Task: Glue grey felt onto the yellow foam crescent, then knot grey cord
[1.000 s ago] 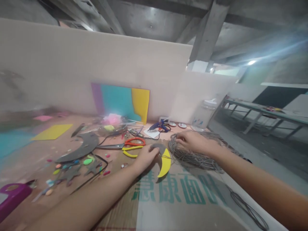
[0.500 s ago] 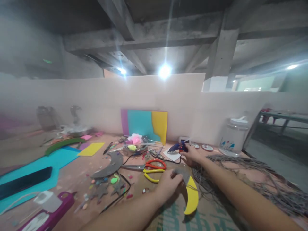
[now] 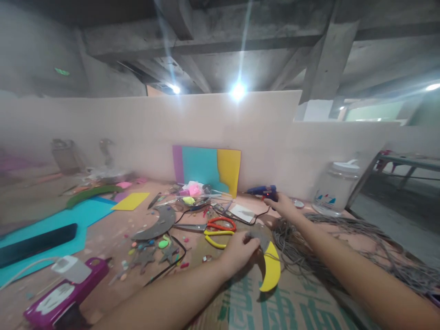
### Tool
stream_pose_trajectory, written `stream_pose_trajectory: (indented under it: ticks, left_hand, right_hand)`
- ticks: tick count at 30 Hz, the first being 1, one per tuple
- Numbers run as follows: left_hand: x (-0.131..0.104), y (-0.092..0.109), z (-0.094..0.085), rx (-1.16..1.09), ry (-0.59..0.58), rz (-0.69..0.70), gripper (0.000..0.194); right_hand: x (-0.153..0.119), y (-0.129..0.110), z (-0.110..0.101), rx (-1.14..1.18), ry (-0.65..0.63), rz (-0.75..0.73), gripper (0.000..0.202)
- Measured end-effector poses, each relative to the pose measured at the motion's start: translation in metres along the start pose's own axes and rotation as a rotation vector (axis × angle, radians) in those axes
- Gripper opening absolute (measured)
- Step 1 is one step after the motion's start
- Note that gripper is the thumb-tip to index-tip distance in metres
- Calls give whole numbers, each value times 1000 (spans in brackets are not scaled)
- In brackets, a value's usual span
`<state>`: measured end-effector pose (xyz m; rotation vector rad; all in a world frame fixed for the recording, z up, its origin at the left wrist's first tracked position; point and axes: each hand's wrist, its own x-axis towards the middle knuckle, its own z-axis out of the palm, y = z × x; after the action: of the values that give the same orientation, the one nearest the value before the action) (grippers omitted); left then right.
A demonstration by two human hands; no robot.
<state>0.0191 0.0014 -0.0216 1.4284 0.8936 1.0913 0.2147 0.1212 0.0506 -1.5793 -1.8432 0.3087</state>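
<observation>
Near the middle of the table, my left hand (image 3: 241, 251) has its fingers closed on the upper end of a crescent, grey at the top and yellow (image 3: 272, 270) below. Farther back, my right hand (image 3: 281, 206) grips a dark blue glue gun (image 3: 263, 190), whose nozzle points left above a white card (image 3: 242, 212). The glue gun's black cable runs beside the card. Scissors with red and yellow handles (image 3: 222, 224) lie just beyond my left hand, blades to the left. A grey crescent (image 3: 158, 224) rests farther left.
Tangled grey cord (image 3: 295, 247) covers the right side. A clear jar (image 3: 335, 188) stands at the back right. To the left are a purple power strip (image 3: 68, 293), a dark phone (image 3: 37, 245), blue sheets and small beads. Coloured sheets (image 3: 201, 167) lean on the back wall.
My right hand has lifted the glue gun off the white card and moved it back and slightly right. My left hand stays on the crescent. The view has tilted slightly down.
</observation>
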Motion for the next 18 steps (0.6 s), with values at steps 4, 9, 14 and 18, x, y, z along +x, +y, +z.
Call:
stream_pose_trajectory:
  ticks: [4, 9, 14, 18]
  left_hand:
    - [-3, 6, -1, -8, 1, 10, 16]
    - [-1, 3, -3, -29, 43, 49, 19]
    - [-1, 2, -5, -21, 49, 62, 26]
    - [-3, 4, -6, 16, 36, 64, 29]
  right_hand:
    - [-25, -4, -24, 51, -3, 3, 38]
    - [-78, -7, -38, 195, -107, 24, 46]
    - [-134, -11, -18, 489, -104, 180, 32]
    - [-154, -11, -6, 597, -41, 246, 30]
